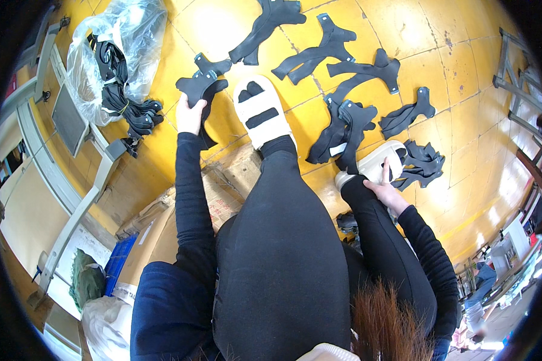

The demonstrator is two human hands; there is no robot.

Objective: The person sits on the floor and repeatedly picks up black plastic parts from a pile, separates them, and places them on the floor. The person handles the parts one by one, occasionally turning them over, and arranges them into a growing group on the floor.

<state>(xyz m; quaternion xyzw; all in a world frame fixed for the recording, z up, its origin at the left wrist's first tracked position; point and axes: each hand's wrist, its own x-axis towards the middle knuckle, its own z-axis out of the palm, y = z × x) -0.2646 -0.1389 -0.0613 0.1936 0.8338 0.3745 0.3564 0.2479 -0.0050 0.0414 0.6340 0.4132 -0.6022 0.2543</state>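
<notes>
My left hand [191,114] grips the edge of a black branched fabric piece [206,86], one of several flat pieces on the yellow floor. Down by my right ankle, my right hand [389,194] has its fingers apart, touching the white sandal [373,161] and dark legging; nothing shows in it. Just beyond that sandal lies a crumpled heap of black pieces [420,163]. Between my feet are overlapping black pieces [346,129], one with a white label. Farther off, more pieces [319,51] lie spread out.
At far left a clear plastic bag [117,54] holds bundled black pieces. Cardboard boxes [223,189] stand beside my left leg. A grey metal frame [96,183] runs along the left, with a blue crate [120,262] near it. Another metal frame [512,84] stands at right.
</notes>
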